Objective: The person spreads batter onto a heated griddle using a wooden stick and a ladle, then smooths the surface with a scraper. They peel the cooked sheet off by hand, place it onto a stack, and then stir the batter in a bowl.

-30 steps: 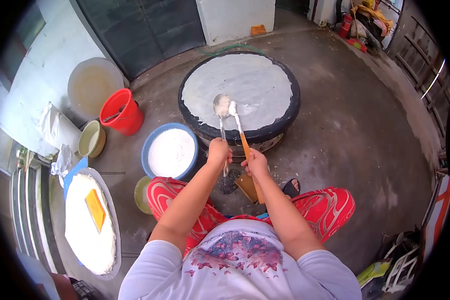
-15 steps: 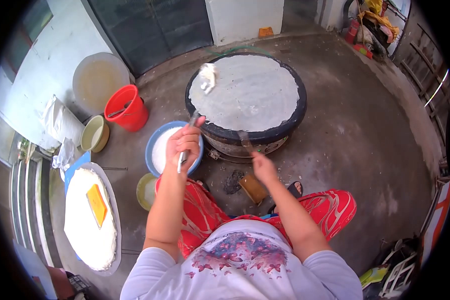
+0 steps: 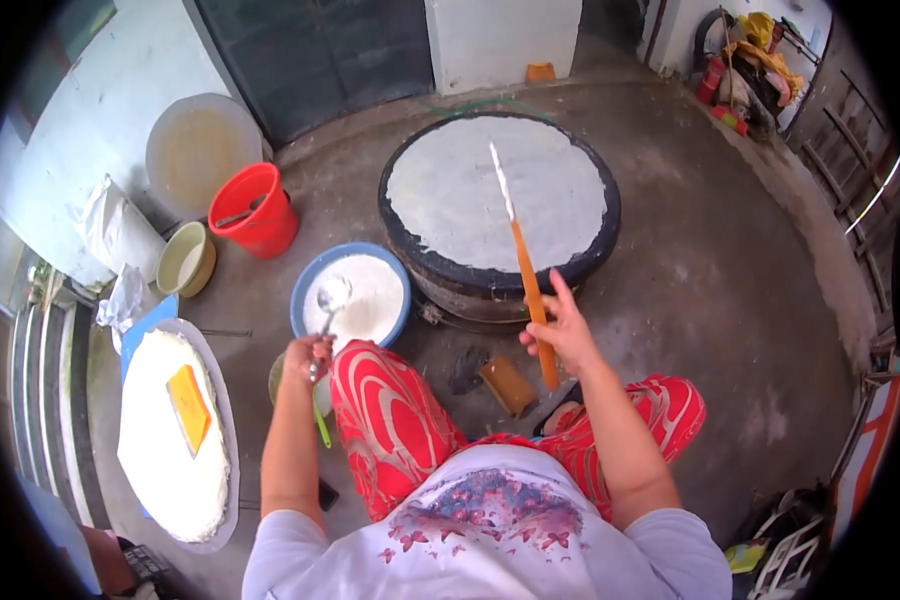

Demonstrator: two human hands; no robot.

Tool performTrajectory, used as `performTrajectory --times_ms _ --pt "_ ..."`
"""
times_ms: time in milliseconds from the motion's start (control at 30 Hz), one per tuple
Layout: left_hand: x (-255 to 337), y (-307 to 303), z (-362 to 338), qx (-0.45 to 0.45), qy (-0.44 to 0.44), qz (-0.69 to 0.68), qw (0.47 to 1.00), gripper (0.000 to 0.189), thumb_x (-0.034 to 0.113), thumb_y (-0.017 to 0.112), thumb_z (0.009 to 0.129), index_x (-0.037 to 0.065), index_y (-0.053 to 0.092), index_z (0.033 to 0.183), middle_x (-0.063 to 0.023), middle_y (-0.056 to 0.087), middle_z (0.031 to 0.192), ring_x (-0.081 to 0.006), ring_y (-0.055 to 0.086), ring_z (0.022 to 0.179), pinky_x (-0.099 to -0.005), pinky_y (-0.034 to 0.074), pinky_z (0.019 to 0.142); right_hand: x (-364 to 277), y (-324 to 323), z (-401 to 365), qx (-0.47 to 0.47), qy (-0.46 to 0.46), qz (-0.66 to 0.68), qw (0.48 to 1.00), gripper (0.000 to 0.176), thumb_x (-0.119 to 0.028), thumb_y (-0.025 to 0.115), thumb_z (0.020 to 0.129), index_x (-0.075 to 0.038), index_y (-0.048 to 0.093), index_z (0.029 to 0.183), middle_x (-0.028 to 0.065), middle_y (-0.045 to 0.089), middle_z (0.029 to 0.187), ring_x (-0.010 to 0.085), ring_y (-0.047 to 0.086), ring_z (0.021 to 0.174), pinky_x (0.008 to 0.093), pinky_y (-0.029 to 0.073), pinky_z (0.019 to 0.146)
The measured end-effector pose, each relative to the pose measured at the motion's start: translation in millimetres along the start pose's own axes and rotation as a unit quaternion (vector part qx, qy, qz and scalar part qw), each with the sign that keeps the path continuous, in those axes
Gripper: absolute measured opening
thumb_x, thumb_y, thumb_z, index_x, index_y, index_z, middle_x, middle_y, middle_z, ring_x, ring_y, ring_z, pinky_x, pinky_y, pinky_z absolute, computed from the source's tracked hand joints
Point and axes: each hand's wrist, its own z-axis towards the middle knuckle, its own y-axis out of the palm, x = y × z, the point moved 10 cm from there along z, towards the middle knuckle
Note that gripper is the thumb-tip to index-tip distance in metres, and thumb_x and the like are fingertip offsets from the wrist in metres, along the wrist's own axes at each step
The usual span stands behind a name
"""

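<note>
My left hand [image 3: 308, 358] is closed around the handle of a metal ladle [image 3: 335, 292], whose bowl overlaps the white batter or flour mix in a blue basin [image 3: 300, 310]. In my right hand [image 3: 562, 335] is a long, narrow wooden spatula [image 3: 526, 268], held between thumb and fingers with the index finger stretched out. White paste coats its far end, which points away over the griddle. The round black-rimmed griddle [image 3: 606, 215] stands ahead of me, covered by a thin pale sheet of batter [image 3: 450, 185].
At my left lies a stack of white sheets [image 3: 165, 470] with a yellow scraper [image 3: 190, 408] on it. A red bucket [image 3: 270, 230] and an olive basin [image 3: 206, 272] stand farther back. A brown block [image 3: 508, 386] lies on the floor before the griddle.
My left hand has drawn the ladle back from the griddle's left side to the blue basin. The spatula has swung up from the near rim. The white lump at the griddle's left is gone.
</note>
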Motion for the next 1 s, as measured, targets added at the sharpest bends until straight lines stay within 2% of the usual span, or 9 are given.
performTrajectory --times_ms 67,100,200,333,367,433,667,800,1000 --pt "2 -53 45 0.035 0.047 0.022 0.998 0.026 0.013 0.037 0.087 -0.009 0.043 0.098 -0.0094 0.049 0.072 -0.0149 0.044 0.047 -0.0254 0.043 0.043 49 -13 4 0.008 0.105 -0.016 0.994 0.068 0.009 0.051 0.075 -0.012 0.024 0.134 0.0096 0.056 0.097 0.0159 0.059 0.073 0.0255 0.049 0.055" --pt "-10 -55 40 0.068 0.060 0.052 0.994 0.025 0.014 0.038 0.086 -0.007 0.045 0.097 -0.0114 0.051 0.075 -0.0182 0.047 0.052 -0.0301 0.046 0.049 63 -19 9 -0.018 0.125 -0.091 0.988 0.071 0.009 0.051 0.075 -0.009 0.018 0.135 0.0115 0.051 0.111 0.0156 0.058 0.067 0.0240 0.048 0.052" --pt "-27 -59 40 0.100 0.068 0.103 0.987 0.024 0.015 0.040 0.085 -0.005 0.048 0.096 -0.0135 0.054 0.082 -0.0223 0.051 0.062 -0.0358 0.048 0.058 34 -15 10 -0.015 0.034 -0.002 0.999 0.070 0.008 0.051 0.077 -0.009 0.017 0.136 0.0108 0.050 0.113 0.0159 0.058 0.065 0.0246 0.048 0.051" --pt "-11 -89 53 0.108 0.059 0.188 0.974 0.027 0.018 0.043 0.083 -0.001 0.050 0.101 -0.0139 0.055 0.094 -0.0258 0.054 0.081 -0.0400 0.048 0.068 15 -12 -2 0.003 0.079 0.064 0.995 0.067 0.008 0.049 0.077 -0.010 0.021 0.135 0.0116 0.053 0.106 0.0139 0.056 0.058 0.0259 0.047 0.047" --pt "34 -126 54 0.262 0.184 0.223 0.921 0.035 0.021 0.046 0.081 0.002 0.048 0.110 -0.0126 0.051 0.111 -0.0274 0.045 0.107 -0.0415 0.042 0.081 35 -24 6 0.005 0.090 0.036 0.995 0.061 0.006 0.050 0.078 -0.008 0.026 0.132 0.0081 0.056 0.094 0.0097 0.051 0.051 0.0231 0.044 0.042" --pt "45 -38 -6 0.259 0.229 0.216 0.913 0.040 0.021 0.049 0.080 0.004 0.046 0.117 -0.0098 0.046 0.119 -0.0279 0.037 0.115 -0.0432 0.036 0.088 54 -36 11 0.039 0.102 -0.008 0.994 0.057 0.004 0.051 0.078 -0.007 0.030 0.130 0.0063 0.056 0.088 0.0087 0.049 0.049 0.0219 0.041 0.040" --pt "24 192 -71 -0.033 0.339 0.102 0.935 0.042 0.014 0.057 0.076 0.000 0.046 0.115 -0.0105 0.042 0.118 -0.0268 0.036 0.114 -0.0408 0.034 0.092 51 -23 41 0.035 0.110 -0.052 0.992 0.048 0.001 0.050 0.080 -0.005 0.036 0.126 0.0036 0.056 0.081 0.0069 0.044 0.044 0.0203 0.037 0.036" --pt "-13 236 -44 -0.069 0.298 0.091 0.948 0.026 0.011 0.050 0.078 0.004 0.053 0.103 -0.0050 0.050 0.101 -0.0176 0.045 0.089 -0.0360 0.041 0.078 53 -21 67 0.041 0.122 -0.071 0.989 0.047 0.000 0.050 0.081 -0.004 0.037 0.125 0.0037 0.056 0.083 0.0069 0.044 0.044 0.0202 0.037 0.036" --pt "-64 213 9 -0.005 0.137 0.134 0.981 0.023 0.012 0.053 0.079 0.002 0.055 0.099 -0.0052 0.050 0.093 -0.0163 0.048 0.084 -0.0321 0.045 0.071 63 -23 103 0.036 0.140 -0.115 0.983 0.047 0.000 0.048 0.081 -0.006 0.037 0.126 0.0047 0.056 0.086 0.0079 0.045 0.045 0.0213 0.038 0.038"
